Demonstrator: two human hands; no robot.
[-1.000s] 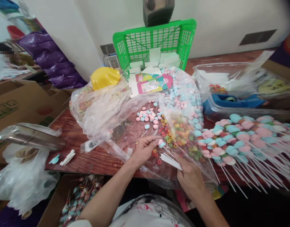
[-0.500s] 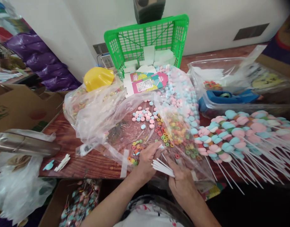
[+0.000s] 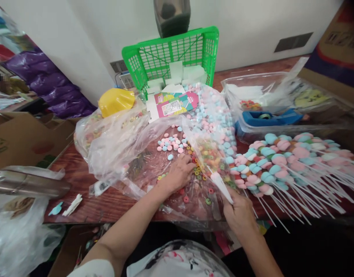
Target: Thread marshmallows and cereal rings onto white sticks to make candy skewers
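My left hand [image 3: 181, 172] is over the heap of coloured ring sweets [image 3: 197, 169] on the clear plastic sheet [image 3: 153, 161]. Its fingers are bent together at the edge of the rings; whatever is between the tips is hidden. In my right hand [image 3: 239, 211] is a bundle of white sticks [image 3: 222, 187], slanting up and left over the plastic. Pink and blue button-shaped sweets [image 3: 172, 144] lie loose just beyond my left hand. More ring sweets show under the plastic beside the sticks.
Finished-looking sweet skewers [image 3: 281, 161] are piled at the right, their sticks overhanging the table edge. Behind them are a blue tape dispenser [image 3: 270, 117] and a clear tub. A green crate [image 3: 171, 46] stands at the back. A steel flask [image 3: 29, 184] lies at the left.
My left hand has moved away from the sticks, up and forward onto the ring sweets. My right hand has shifted right with the stick bundle, which now points up-left.
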